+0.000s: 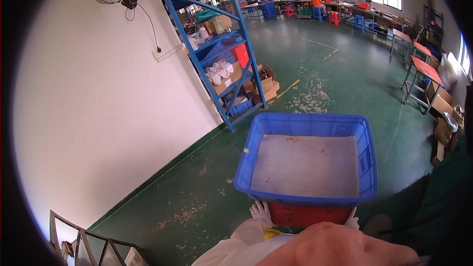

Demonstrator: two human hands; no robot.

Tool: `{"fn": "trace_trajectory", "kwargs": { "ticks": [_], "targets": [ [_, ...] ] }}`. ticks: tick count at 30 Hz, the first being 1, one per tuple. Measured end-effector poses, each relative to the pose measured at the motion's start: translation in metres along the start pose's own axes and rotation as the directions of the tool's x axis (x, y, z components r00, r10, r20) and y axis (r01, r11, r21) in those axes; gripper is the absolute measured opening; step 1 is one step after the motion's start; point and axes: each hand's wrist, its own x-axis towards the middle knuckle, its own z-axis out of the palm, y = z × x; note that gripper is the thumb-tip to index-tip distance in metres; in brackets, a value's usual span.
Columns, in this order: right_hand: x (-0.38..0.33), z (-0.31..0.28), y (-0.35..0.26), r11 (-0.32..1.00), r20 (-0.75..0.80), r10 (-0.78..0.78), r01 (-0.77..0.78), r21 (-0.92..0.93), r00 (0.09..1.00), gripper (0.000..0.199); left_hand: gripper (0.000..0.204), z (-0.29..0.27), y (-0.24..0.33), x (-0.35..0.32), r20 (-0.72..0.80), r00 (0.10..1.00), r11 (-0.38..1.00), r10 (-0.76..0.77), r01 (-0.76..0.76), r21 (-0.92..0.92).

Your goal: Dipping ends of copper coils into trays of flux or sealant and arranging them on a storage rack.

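Both white-gloved hands sit low and forward — the left hand [261,212] with fingers spread upward, the right hand [352,219] mostly hidden; pale sleeves cover both forearms.

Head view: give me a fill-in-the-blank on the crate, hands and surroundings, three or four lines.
1. The top crate is coloured ____.
2. Under it sits a crate coloured ____.
3. Both gloved hands, left hand and right hand, touch the stack at its ____ edge.
4. The shelf rack stands against the ____ wall.

Missing words: blue; red; near; white
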Motion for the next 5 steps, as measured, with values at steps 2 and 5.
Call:
{"fn": "trace_trajectory", "kwargs": {
  "ticks": [2,5],
  "targets": [
    [0.022,-0.014,-0.02,1.0,0.009,0.0,0.0,-0.01,1.0,0.126,0.117,0.004,0.007,0.037,-0.266,0.964,1.0,-0.015,0.017,0.005],
    [0.071,-0.028,-0.044,0.999,-0.006,-0.039,0.039,-0.007,0.999,0.122,0.114,-0.045,0.024,0.075,-0.19,0.982,1.0,0.011,-0.015,-0.02]
  ]
}}
